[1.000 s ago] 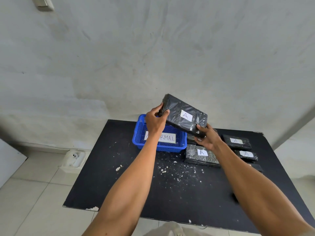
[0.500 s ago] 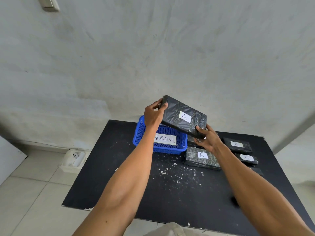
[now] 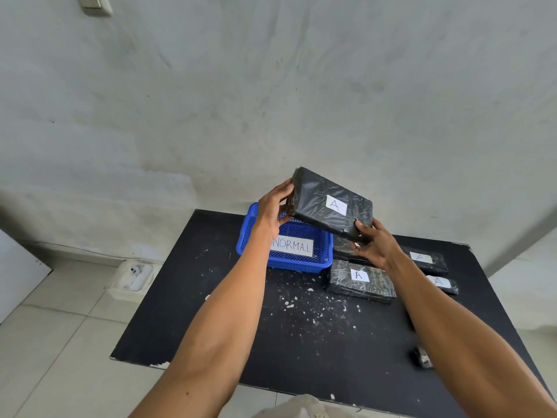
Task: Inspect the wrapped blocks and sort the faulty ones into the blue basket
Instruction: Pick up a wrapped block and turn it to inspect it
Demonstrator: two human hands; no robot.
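I hold a black-wrapped block (image 3: 319, 203) with a white "A" label in the air above the blue basket (image 3: 319, 262). My left hand (image 3: 272, 209) grips its upper left end and my right hand (image 3: 373, 245) grips its lower right corner. The block is tilted, its label facing me. The basket stands on the black table (image 3: 211, 312) and carries a paper label partly hidden by my left wrist. More wrapped blocks lie to the basket's right: one (image 3: 373, 286) in front, one (image 3: 434, 262) behind my right wrist, another (image 3: 443, 283) further right.
White crumbs are scattered on the table in front of the basket. A small dark broken piece (image 3: 422, 359) lies near my right forearm. A white object (image 3: 132, 277) sits on the tiled floor left of the table. A grey wall rises behind.
Both hands have lifted the held block slightly higher above the basket and tilted it a little more towards me. The blocks on the table have not moved.
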